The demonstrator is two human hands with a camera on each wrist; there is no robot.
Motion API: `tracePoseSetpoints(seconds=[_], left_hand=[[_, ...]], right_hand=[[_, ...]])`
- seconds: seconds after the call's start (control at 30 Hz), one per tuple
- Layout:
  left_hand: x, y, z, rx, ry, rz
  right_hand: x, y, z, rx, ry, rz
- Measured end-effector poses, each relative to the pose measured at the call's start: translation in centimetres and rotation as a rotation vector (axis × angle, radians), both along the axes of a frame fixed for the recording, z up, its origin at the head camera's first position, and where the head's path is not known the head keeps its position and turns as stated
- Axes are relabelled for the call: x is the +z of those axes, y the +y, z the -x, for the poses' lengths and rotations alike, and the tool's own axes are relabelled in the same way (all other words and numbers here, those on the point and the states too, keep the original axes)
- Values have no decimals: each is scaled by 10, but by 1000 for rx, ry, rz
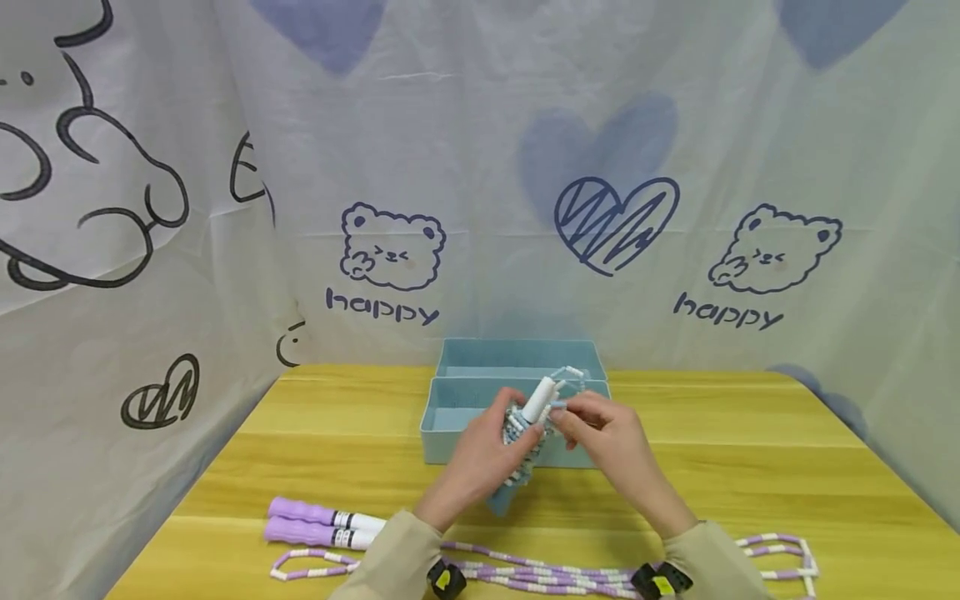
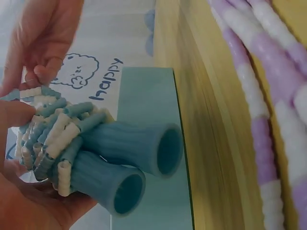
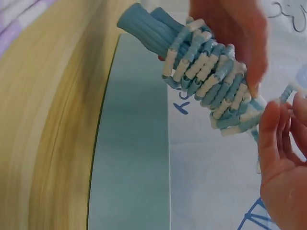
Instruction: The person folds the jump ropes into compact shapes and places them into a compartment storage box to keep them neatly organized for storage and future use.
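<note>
A blue-and-white beaded jump rope (image 3: pixel 211 74) is wound in tight coils around its own two blue handles (image 2: pixel 115 143). My left hand (image 1: pixel 483 446) grips this bundle, thumb on one side and fingers on the other, above the table at the front of a blue box. White handle ends (image 1: pixel 537 400) point up and away, and the blue flared ends point down toward me. With thumb and fingertips, my right hand (image 1: pixel 611 429) pinches the loose beaded cord (image 3: pixel 286 93) beside the coils. A short loop of it (image 1: pixel 573 372) sticks up above that hand.
The light-blue box (image 1: pixel 438 448) with two compartments stands at the table's back. A purple-and-white beaded jump rope (image 1: pixel 540 575) lies stretched along the front, partly under my forearms, its purple handles (image 1: pixel 303 531) at the left. A printed curtain (image 1: pixel 495 250) hangs behind the wooden table (image 1: pixel 750 467).
</note>
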State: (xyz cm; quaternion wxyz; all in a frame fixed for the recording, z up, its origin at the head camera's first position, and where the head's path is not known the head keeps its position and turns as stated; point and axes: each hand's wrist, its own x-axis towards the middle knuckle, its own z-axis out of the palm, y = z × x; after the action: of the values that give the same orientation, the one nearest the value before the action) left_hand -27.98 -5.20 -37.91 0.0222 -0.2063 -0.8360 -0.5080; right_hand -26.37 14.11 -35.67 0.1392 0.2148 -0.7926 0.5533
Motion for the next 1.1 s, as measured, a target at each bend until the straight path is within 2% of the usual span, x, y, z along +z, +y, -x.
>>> tracePoseSetpoints(seconds=[0.1, 0.2, 0.33, 0.47, 0.6, 0.7, 0.8, 0.93, 1.0, 1.1], left_hand=[[-1, 0, 0, -22, -37, -34], [-2, 1, 0, -79, -120, -101], [-3, 2, -1, -160, -200, -167], [-5, 3, -2, -191, -237, -223], [-8, 2, -2, -173, -264, -278], [-9, 1, -2, -149, -284, -285], [-9, 0, -2, -135, -300, -291], [-9, 1, -2, -170, -279, -330], [-9, 2, -1, -189, -257, -341], [-8, 4, 0, -190, -251, -343]], right_hand=[[-3, 5, 5, 54, -75, 67], [-1, 7, 5, 110, -141, 151], [1, 8, 4, 161, -162, 201], [3, 8, 3, 204, -104, 134], [6, 6, 2, 195, -54, -1], [8, 4, 2, 147, 36, -132], [7, 3, 2, 83, 204, -272], [4, 3, 2, -8, 422, -426], [3, 3, 2, -39, 478, -466], [2, 3, 1, -78, 511, -498]])
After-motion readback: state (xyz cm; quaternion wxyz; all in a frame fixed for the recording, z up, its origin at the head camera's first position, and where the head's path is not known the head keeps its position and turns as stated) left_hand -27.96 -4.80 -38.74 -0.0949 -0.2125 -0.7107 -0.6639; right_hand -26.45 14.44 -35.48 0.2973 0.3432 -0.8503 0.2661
